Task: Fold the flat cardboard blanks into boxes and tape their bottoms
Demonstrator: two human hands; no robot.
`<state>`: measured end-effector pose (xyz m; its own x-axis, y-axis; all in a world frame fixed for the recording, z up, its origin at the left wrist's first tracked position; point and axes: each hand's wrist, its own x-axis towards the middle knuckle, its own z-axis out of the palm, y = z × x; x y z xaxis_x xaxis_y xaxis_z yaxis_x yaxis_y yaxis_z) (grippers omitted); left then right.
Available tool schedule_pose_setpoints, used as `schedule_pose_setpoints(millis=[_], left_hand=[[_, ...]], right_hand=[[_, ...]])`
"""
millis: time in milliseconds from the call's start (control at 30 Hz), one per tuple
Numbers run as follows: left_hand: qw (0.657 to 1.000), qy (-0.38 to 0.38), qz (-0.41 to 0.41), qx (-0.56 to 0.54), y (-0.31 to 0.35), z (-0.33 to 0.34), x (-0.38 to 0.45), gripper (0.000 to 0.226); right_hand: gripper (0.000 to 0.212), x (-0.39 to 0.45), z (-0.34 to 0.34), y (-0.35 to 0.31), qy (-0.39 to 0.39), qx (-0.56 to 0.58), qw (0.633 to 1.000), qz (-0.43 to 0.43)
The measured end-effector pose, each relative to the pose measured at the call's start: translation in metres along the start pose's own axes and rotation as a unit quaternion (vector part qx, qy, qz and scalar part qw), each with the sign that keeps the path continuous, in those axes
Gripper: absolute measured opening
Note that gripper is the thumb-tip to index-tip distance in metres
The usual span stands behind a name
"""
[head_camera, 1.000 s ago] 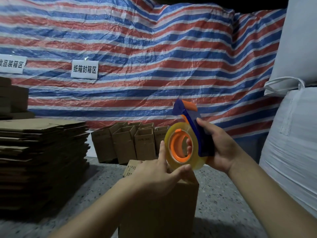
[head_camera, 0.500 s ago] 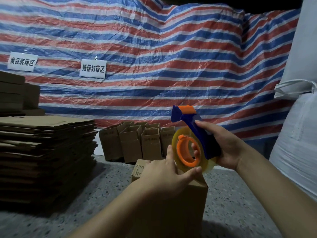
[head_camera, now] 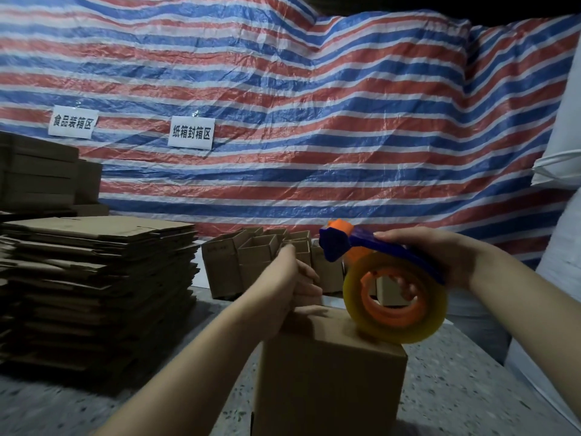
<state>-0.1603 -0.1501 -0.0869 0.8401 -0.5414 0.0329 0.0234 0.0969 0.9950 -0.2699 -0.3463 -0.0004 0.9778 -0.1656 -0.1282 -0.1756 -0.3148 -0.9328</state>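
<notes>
A brown cardboard box [head_camera: 330, 382] stands in front of me, closed face up. My right hand [head_camera: 440, 256] grips the blue handle of a tape dispenser [head_camera: 371, 250] with an orange core. Its clear tape roll [head_camera: 394, 297] rests on the box's top near the right side. My left hand [head_camera: 289, 294] lies on the far left edge of the box top, thumb along the top and fingers curled over the far side. Whether tape is stuck to the box is not visible.
A tall stack of flat cardboard blanks [head_camera: 94, 284] sits at the left. Several folded open boxes [head_camera: 251, 262] stand against the striped tarp wall [head_camera: 283, 121]. Large white sacks [head_camera: 559, 215] fill the right side. The floor [head_camera: 456, 388] is speckled concrete.
My right hand has tipped the dispenser forward and lowered the roll onto the box top. My left hand moved off the roll to the box's far edge.
</notes>
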Motion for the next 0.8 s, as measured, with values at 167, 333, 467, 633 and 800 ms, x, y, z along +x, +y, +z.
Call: schedule_pose_setpoints(millis=[167, 333, 467, 633, 800], left_hand=[[0.999, -0.033, -0.008, -0.019, 0.003, -0.010, 0.003, 0.071], [0.999, -0.031, -0.020, -0.041, 0.006, -0.010, 0.003, 0.047], [0.998, -0.039, -0.010, -0.054, 0.005, -0.012, 0.004, 0.029], [1.000, -0.019, -0.009, -0.019, -0.002, -0.012, 0.009, 0.017], [0.998, 0.044, 0.033, 0.005, -0.012, -0.005, 0.009, 0.014]], right_hand=[[0.059, 0.008, -0.002, -0.005, -0.016, -0.035, 0.999, 0.006], [0.060, 0.009, -0.002, -0.014, -0.041, -0.082, 0.996, 0.020], [0.063, 0.011, -0.001, -0.018, -0.047, -0.095, 0.994, 0.029], [0.052, 0.014, -0.002, -0.018, -0.037, -0.098, 0.994, 0.037], [0.062, 0.013, 0.001, -0.026, -0.033, -0.139, 0.988, 0.059]])
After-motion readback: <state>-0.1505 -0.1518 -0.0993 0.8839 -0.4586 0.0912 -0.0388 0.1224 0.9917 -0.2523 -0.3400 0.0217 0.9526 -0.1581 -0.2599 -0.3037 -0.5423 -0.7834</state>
